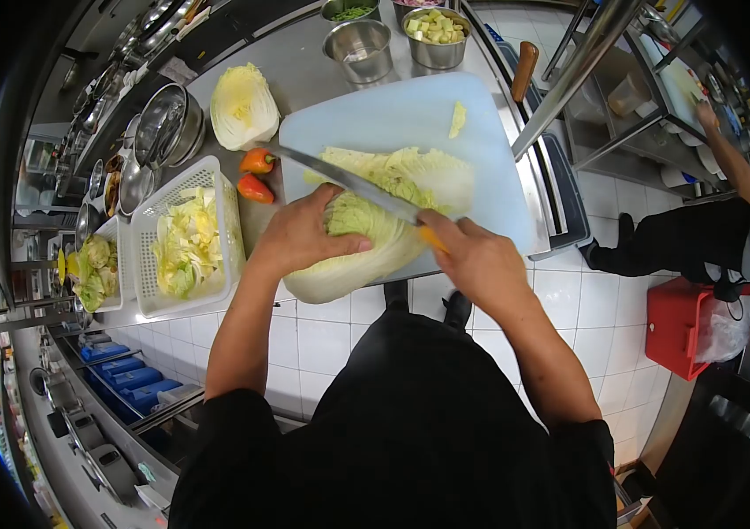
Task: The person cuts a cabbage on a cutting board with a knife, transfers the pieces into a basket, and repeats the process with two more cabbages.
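A large piece of napa cabbage (353, 260) lies cut across the near side of the pale blue cutting board (375, 115). My left hand (309, 234) rests on the cabbage with fingers and thumb spread over it. In my right hand (476, 260) is a knife (349, 182), its yellow handle gripped and its blade pointing to the upper left across the cabbage. More cabbage leaf (419, 172) lies beyond the blade. A small leaf scrap (457, 120) sits alone near the board's far right corner.
A cabbage half (244, 108) and two orange-red peppers (256, 175) lie left of the board. Cabbage pieces fill a white basket (230, 225). Steel containers (357, 51) stand at the back, one with diced vegetable (436, 28). At right, another person (692, 242) stands near a red bin (670, 331).
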`<state>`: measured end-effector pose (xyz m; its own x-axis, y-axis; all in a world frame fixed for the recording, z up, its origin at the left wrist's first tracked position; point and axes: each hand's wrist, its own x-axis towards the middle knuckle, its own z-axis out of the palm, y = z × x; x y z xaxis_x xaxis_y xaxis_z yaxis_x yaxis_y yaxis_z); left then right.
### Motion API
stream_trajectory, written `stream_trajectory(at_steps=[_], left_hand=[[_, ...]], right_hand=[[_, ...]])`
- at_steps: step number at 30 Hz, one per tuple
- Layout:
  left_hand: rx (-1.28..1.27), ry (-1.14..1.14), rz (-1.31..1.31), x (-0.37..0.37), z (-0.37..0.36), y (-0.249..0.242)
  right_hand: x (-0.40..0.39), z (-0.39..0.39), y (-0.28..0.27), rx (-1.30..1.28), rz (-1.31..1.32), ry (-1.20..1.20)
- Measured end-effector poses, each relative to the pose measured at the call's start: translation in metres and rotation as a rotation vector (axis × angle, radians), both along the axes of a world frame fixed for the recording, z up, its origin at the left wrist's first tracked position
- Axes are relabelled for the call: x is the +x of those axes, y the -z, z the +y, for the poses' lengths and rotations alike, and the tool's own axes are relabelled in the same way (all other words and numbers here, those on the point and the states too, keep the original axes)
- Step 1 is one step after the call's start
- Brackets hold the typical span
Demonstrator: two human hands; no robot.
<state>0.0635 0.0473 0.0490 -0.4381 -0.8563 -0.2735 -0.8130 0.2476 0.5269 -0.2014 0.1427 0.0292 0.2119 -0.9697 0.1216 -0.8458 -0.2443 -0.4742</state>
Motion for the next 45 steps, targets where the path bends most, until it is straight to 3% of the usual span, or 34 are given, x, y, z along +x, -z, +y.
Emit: stream_trajectory(at_steps=[5, 7, 12, 18, 26, 30, 36, 43, 45], left_hand=[[0.020, -0.051, 0.061, 0.005, 0.008, -0.003], [0.081, -0.086, 0.182, 0.015, 0.006, 0.001], [0.393, -0.301, 0.620, 0.049, 0.009, 0.021], [0.676, -0.619, 0.854, 0.077, 0.031, 0.053], [0.721, -0.685, 0.832, 0.084, 0.028, 0.059], [0.690, -0.613, 0.905, 0.088, 0.034, 0.066], [0.625, -0.731, 1.096, 0.113, 0.041, 0.066], [0.426, -0.704, 0.727, 0.105, -0.048, 0.053], [0.223, -0.606, 0.549, 0.085, -0.046, 0.028]], right_hand=[[-0.073, 0.040, 0.024, 0.151, 0.035, 0.086], [-0.084, 0.044, 0.025, 0.162, -0.111, 0.115], [-0.049, 0.028, 0.009, 0.074, -0.238, 0.135], [0.001, 0.027, 0.017, 0.042, -0.159, -0.026], [-0.018, 0.034, 0.005, 0.438, -0.036, -0.020], [0.000, -0.005, 0.032, 0.424, -0.102, -0.060], [-0.020, -0.024, 0.036, 0.435, -0.173, 0.024], [-0.065, 0.008, -0.012, 0.166, -0.192, 0.262], [-0.087, 0.022, -0.013, 0.142, -0.159, 0.339]])
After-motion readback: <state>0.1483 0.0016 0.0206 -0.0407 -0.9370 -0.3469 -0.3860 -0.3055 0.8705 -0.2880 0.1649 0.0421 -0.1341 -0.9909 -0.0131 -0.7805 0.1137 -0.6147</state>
